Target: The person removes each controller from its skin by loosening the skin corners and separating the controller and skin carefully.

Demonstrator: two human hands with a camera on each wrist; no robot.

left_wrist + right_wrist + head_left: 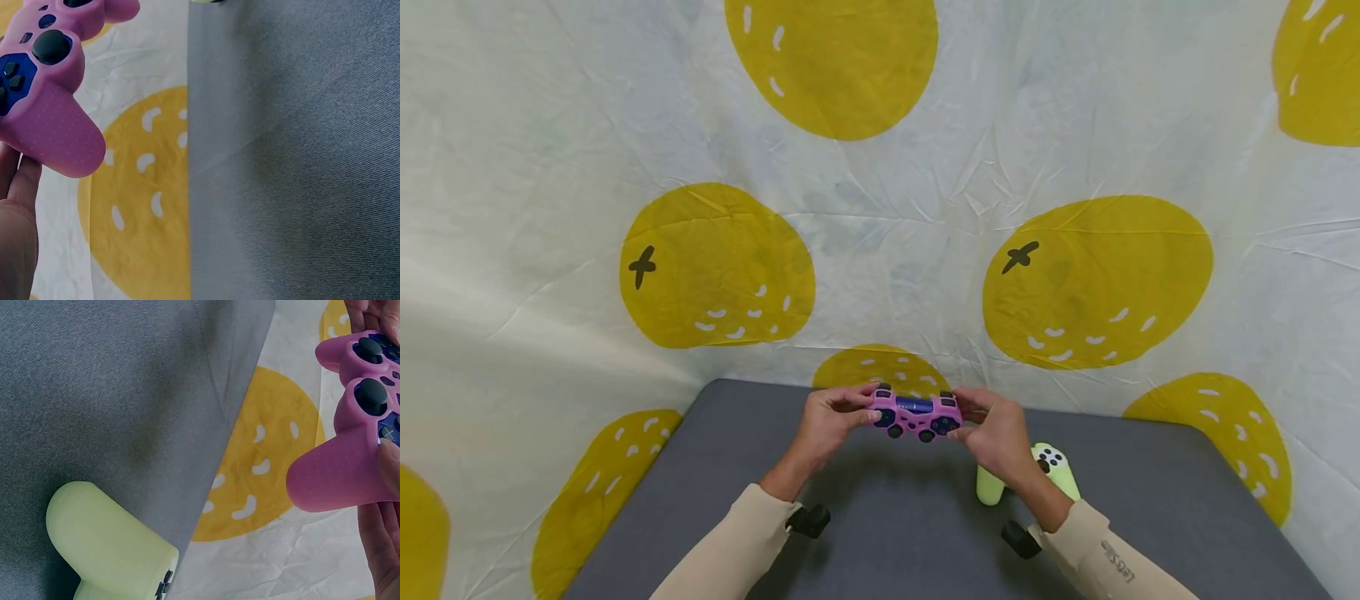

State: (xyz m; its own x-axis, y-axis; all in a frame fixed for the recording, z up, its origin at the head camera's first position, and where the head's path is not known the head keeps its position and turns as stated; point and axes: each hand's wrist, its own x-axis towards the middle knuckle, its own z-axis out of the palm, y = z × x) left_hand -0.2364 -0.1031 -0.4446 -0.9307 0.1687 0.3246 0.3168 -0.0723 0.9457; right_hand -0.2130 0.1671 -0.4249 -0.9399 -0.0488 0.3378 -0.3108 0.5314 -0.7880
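Observation:
A dark blue game controller in a pink sleeve (916,408) is held up above the table between both hands. My left hand (824,423) pinches its left end, thumb on the front face and fingers behind. At the other end my right hand (1002,432) grips it the same way. In the left wrist view, one pink handle (62,128) shows its fine dots; the left thumb is out of that frame. The right wrist view has the right thumb (390,464) beside the buttons. A light green controller (1062,477) lies on the table, partly hidden by the right forearm.
The grey table (880,533) reaches back to a white cloth (895,275) printed with large yellow fruit shapes, which hangs behind and at both sides. Black wrist cameras (810,522) sit at the cuffs of the beige sleeves.

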